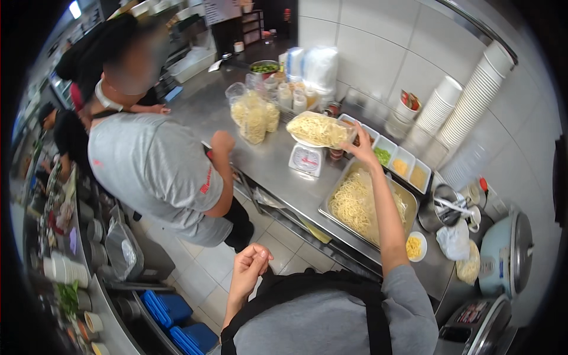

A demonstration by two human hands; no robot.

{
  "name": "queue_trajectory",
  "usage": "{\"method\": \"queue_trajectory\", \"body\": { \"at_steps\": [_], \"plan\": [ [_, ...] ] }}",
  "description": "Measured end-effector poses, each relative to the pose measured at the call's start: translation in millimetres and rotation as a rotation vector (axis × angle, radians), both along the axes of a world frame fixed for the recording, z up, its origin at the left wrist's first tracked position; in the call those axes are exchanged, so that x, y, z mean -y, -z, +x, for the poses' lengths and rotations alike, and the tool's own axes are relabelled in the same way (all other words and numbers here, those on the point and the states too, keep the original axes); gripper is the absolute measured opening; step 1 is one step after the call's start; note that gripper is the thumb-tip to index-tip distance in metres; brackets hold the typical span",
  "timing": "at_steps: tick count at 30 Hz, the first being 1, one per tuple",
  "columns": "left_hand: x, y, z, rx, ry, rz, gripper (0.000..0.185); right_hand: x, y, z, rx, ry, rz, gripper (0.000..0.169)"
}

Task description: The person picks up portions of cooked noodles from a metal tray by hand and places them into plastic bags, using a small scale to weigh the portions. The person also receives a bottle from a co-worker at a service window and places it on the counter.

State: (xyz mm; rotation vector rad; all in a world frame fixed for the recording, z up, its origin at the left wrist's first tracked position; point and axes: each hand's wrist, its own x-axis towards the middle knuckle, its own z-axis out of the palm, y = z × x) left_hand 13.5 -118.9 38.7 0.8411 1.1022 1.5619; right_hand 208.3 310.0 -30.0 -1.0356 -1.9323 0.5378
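My right hand (363,148) grips the end of a clear plastic bag of noodles (317,129). This bag lies across the top of a white dial scale (306,160) on the steel counter. Below my right forearm, a deep metal tray (412,208) holds loose yellow noodles (353,202) and some plastic sheeting, partly hidden by the arm. My left hand (252,266) is in front of my body with its fingers curled in, and nothing shows in it. Several more bags of noodles (255,115) stand together left of the scale.
White containers of toppings (399,165) line the wall side. Stacked paper cups (477,95), a metal pot with utensils (439,211) and a rice cooker (506,255) are to the right. A small bowl (425,248) sits by the tray. A co-worker (155,168) stands close on the left.
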Motion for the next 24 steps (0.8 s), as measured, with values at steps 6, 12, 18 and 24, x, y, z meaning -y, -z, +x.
{"method": "queue_trajectory", "body": {
  "at_steps": [6,12,18,24],
  "plan": [
    [24.9,15.5,7.1,0.017,-0.254,-0.052,0.021,-53.5,-55.1,-81.3,-0.139,-0.14,0.126,0.022],
    [41.1,8.2,8.4,0.015,-0.405,-0.026,0.02,-54.4,-165.6,-168.9,0.099,-0.036,0.312,0.023],
    [54.7,12.5,-7.4,0.042,-0.502,-0.023,0.02,-103.5,-204.1,-226.8,0.107,-0.046,0.062,0.027],
    [45.6,13.9,-35.1,-0.025,-0.501,-0.035,0.023,-141.5,-165.8,-249.9,-0.284,-0.029,-0.363,0.017]
  ]
}}
